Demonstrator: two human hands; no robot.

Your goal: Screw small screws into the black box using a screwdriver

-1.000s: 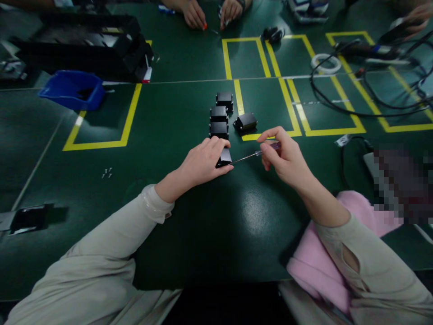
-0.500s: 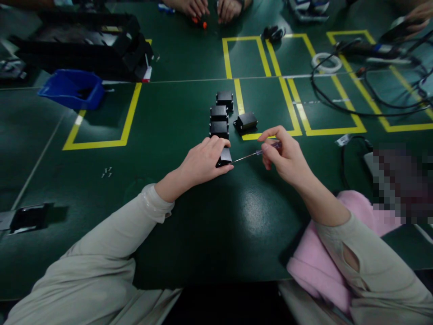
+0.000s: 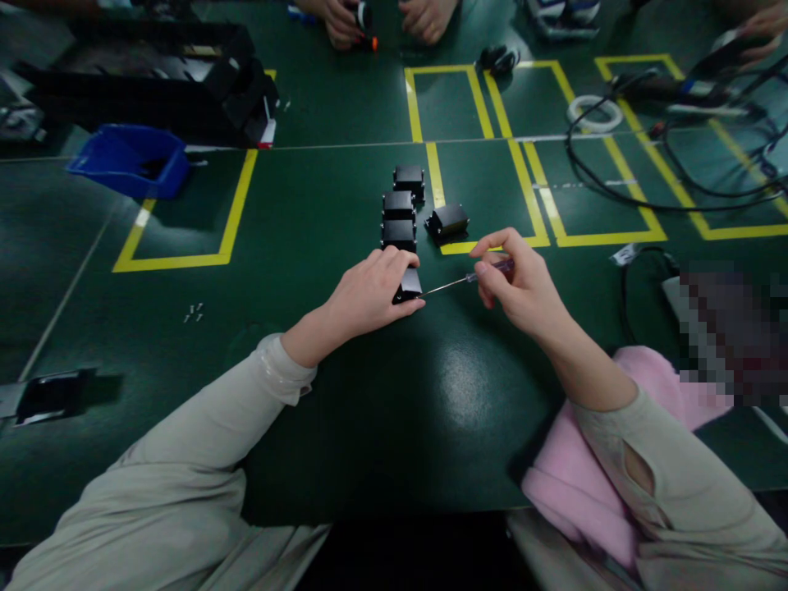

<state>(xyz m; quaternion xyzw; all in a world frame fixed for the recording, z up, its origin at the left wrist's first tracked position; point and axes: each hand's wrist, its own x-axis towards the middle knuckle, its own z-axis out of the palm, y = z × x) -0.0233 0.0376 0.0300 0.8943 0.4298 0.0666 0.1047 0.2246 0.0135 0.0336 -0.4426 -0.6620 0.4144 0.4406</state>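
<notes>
My left hand [image 3: 375, 287] grips a small black box-shaped part [image 3: 410, 283] against the table, thumb along its near side and fingers over its far side. In my right hand [image 3: 514, 279] is a screwdriver [image 3: 473, 277] with a clear purplish handle, held between thumb and fingers. Its thin shaft points left, and the tip meets the right lower edge of the part by my left thumb. Beyond my left hand, several similar black box-shaped parts [image 3: 399, 232] stand in a row. Another black part [image 3: 448, 220] sits apart to the right, slightly turned.
Several small screws [image 3: 194, 312] lie to the left. A blue bin [image 3: 132, 164] stands before a large black tray [image 3: 141, 82]. A pink cloth [image 3: 584, 476] lies under my right forearm. Black cables [image 3: 616, 193] loop at right. A co-worker's hands [image 3: 424, 18] are across the table.
My hands, the screwdriver and the black parts stay almost still. Across the table, the co-worker's hands have moved further apart, one lifting a dark object with an orange end.
</notes>
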